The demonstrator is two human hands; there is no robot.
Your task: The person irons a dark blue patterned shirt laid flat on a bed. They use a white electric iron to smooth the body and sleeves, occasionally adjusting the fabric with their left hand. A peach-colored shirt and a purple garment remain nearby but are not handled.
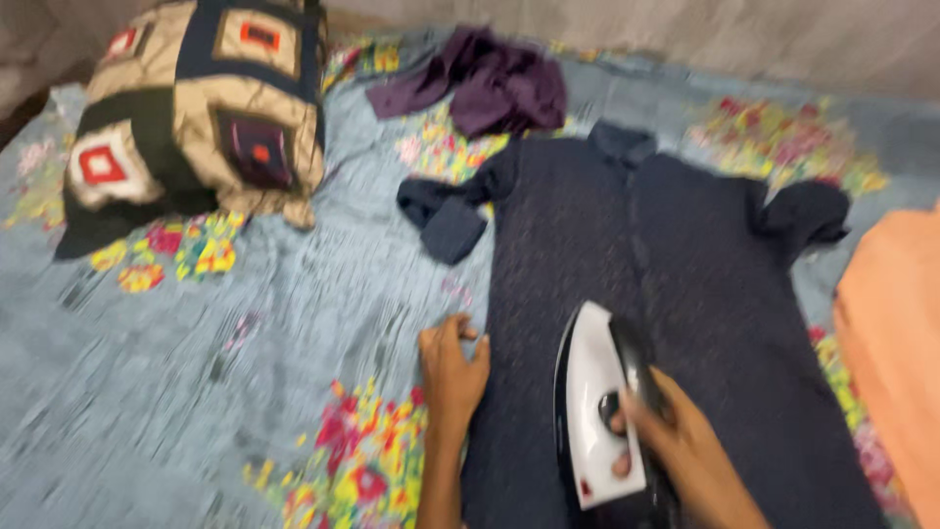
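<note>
Head view: right hand [676, 441] closed around the iron [597, 402] on the dark shirt [685, 294]; left hand [452, 367], fingers spread flat, pins the shirt's edge on the bed [196, 372]. Keeping the cloth taut should help.

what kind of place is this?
Likely a home, ironing done on a bed or floor mat: a floral sheet under a dark shirt, a patchwork pillow, and the right hand on an iron.

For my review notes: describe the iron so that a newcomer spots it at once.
Start at the floral bedsheet, then find the dark shirt spread flat on it. The iron stands on the shirt's lower part, gripped by the right hand; it alone is white, hard and glossy.
</note>
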